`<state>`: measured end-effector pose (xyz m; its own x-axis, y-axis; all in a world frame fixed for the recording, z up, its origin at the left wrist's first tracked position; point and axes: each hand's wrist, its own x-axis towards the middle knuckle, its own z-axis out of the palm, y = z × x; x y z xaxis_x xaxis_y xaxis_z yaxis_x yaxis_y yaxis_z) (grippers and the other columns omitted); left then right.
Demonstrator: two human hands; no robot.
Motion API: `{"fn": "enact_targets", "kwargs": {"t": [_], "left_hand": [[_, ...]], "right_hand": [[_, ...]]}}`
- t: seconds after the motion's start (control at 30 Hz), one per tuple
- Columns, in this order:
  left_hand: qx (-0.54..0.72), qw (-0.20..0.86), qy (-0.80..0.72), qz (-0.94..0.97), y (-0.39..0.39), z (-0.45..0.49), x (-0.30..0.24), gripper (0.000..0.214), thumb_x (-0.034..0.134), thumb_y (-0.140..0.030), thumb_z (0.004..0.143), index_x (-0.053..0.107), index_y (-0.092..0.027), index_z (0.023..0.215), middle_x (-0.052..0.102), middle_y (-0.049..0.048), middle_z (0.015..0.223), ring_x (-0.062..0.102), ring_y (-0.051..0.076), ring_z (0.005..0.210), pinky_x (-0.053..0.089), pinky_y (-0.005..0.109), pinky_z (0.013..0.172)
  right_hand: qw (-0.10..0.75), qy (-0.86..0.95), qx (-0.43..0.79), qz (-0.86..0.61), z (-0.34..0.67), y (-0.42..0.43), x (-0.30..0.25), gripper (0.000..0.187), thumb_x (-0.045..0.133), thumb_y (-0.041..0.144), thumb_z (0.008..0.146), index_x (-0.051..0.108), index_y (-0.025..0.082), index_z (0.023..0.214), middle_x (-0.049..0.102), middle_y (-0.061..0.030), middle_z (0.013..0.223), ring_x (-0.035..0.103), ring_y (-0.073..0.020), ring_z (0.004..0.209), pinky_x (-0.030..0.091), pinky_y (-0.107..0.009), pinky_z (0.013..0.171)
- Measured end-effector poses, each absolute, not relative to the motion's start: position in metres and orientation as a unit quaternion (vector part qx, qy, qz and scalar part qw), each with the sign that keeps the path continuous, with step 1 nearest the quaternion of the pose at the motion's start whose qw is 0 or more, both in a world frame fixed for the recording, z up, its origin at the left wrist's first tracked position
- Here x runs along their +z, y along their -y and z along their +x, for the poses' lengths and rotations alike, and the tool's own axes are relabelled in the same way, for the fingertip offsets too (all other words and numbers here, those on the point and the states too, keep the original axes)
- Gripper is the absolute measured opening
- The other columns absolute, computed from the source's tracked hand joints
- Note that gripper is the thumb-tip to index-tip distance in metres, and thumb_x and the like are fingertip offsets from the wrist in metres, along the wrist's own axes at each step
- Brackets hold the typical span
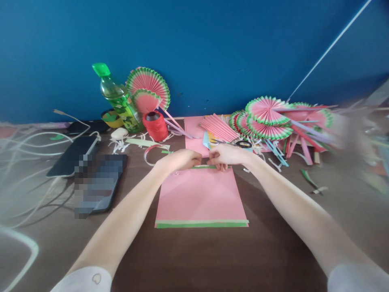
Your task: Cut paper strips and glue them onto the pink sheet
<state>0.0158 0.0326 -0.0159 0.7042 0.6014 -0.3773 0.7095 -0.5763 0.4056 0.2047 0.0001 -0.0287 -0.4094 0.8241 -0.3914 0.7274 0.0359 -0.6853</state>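
Note:
A pink paper sheet (200,198) with a green and white strip along its near edge lies flat on the brown table (212,259). My left hand (179,159) and my right hand (226,156) both rest on the sheet's far edge, fingers curled and pinching the green-edged fold there. The two hands sit close together, almost touching. Just beyond them lies a second pink sheet (193,134).
Finished pink-and-green paper fans (267,115) and loose strips pile up at the back right; two more fans (148,91) lean on the blue wall. A green bottle (120,99), red thread spool (155,125), scissors (243,143), phones (100,182) and white cables (36,142) fill the left.

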Motion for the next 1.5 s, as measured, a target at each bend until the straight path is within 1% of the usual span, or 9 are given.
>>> {"fn": "enact_targets", "kwargs": {"t": [0.13,0.27,0.4,0.5,0.67,0.83,1.13,1.4,1.5], "left_hand": [[-0.103,0.272,-0.367,0.884,-0.0333,0.0162,-0.0166,0.021,0.038,-0.031,0.076,0.056,-0.022,0.079,0.058,-0.0017,0.074,0.046,0.011,0.059,0.031,0.02,0.052],[-0.104,0.274,-0.368,0.883,-0.0345,0.0161,-0.0174,0.021,0.038,-0.031,0.076,0.057,-0.021,0.08,0.058,-0.0011,0.075,0.046,0.01,0.059,0.03,0.02,0.052],[-0.1,0.279,-0.367,0.881,-0.0346,0.0161,-0.0177,0.021,0.038,-0.032,0.076,0.056,-0.021,0.079,0.057,-0.001,0.074,0.045,0.01,0.058,0.03,0.019,0.051],[-0.098,0.277,-0.367,0.882,-0.0345,0.016,-0.0176,0.02,0.038,-0.031,0.076,0.056,-0.021,0.077,0.056,-0.0016,0.072,0.045,0.01,0.058,0.03,0.019,0.051],[-0.098,0.274,-0.362,0.886,-0.0351,0.0154,-0.0193,0.019,0.039,-0.031,0.076,0.056,-0.022,0.077,0.056,-0.0023,0.071,0.046,0.01,0.058,0.031,0.019,0.052],[-0.098,0.273,-0.366,0.884,-0.0361,0.0154,-0.021,0.022,0.039,-0.034,0.076,0.057,-0.022,0.08,0.058,-0.0015,0.072,0.048,0.011,0.059,0.031,0.02,0.051],[-0.103,0.272,-0.386,0.876,-0.0366,0.0153,-0.0206,0.025,0.039,-0.037,0.076,0.058,-0.021,0.08,0.06,-0.0002,0.073,0.052,0.013,0.063,0.033,0.021,0.052],[-0.095,0.263,-0.403,0.871,-0.0326,0.0161,-0.0183,0.024,0.04,-0.038,0.073,0.055,-0.019,0.07,0.057,0.0001,0.064,0.048,0.012,0.054,0.03,0.022,0.047],[-0.091,0.257,-0.409,0.871,-0.0311,0.0166,-0.017,0.024,0.04,-0.037,0.073,0.054,-0.018,0.069,0.056,0.0,0.064,0.046,0.011,0.053,0.03,0.022,0.047]], "right_hand": [[0.059,0.717,0.438,-0.538,0.2051,-0.0002,-0.0297,0.019,0.054,0.029,0.073,0.047,0.016,0.062,0.065,-0.0023,0.059,0.059,-0.0097,0.044,0.042,-0.016,0.04],[0.058,0.717,0.438,-0.539,0.2053,-0.0007,-0.0301,0.022,0.055,0.034,0.074,0.048,0.016,0.062,0.065,-0.002,0.059,0.059,-0.0093,0.045,0.043,-0.017,0.041],[0.062,0.71,0.443,-0.543,0.2044,0.0001,-0.0281,0.029,0.06,0.042,0.07,0.048,0.016,0.061,0.064,-0.0019,0.057,0.058,-0.01,0.044,0.043,-0.017,0.041],[0.067,0.706,0.446,-0.546,0.2028,0.0016,-0.0258,0.032,0.063,0.043,0.067,0.047,0.017,0.06,0.063,-0.0011,0.055,0.057,-0.0094,0.043,0.042,-0.017,0.039],[0.068,0.702,0.442,-0.554,0.2002,0.0028,-0.025,0.028,0.062,0.036,0.068,0.044,0.017,0.058,0.06,0.0011,0.051,0.055,-0.0094,0.04,0.042,-0.018,0.038],[0.061,0.713,0.411,-0.565,0.1991,0.0024,-0.0281,0.02,0.059,0.027,0.07,0.046,0.017,0.06,0.059,0.0014,0.049,0.055,-0.009,0.038,0.037,-0.016,0.034],[0.064,0.71,0.417,-0.564,0.1976,0.0022,-0.0291,0.021,0.06,0.027,0.07,0.046,0.016,0.06,0.057,0.0019,0.046,0.055,-0.0088,0.038,0.039,-0.015,0.036],[0.055,0.692,0.433,-0.576,0.1962,0.0029,-0.0271,0.022,0.06,0.028,0.071,0.045,0.016,0.06,0.061,-0.0005,0.052,0.053,-0.0076,0.037,0.036,-0.015,0.034],[0.061,0.695,0.433,-0.571,0.1968,0.0024,-0.0284,0.024,0.062,0.03,0.07,0.045,0.016,0.06,0.059,0.0002,0.05,0.052,-0.0079,0.037,0.035,-0.016,0.034]]}}
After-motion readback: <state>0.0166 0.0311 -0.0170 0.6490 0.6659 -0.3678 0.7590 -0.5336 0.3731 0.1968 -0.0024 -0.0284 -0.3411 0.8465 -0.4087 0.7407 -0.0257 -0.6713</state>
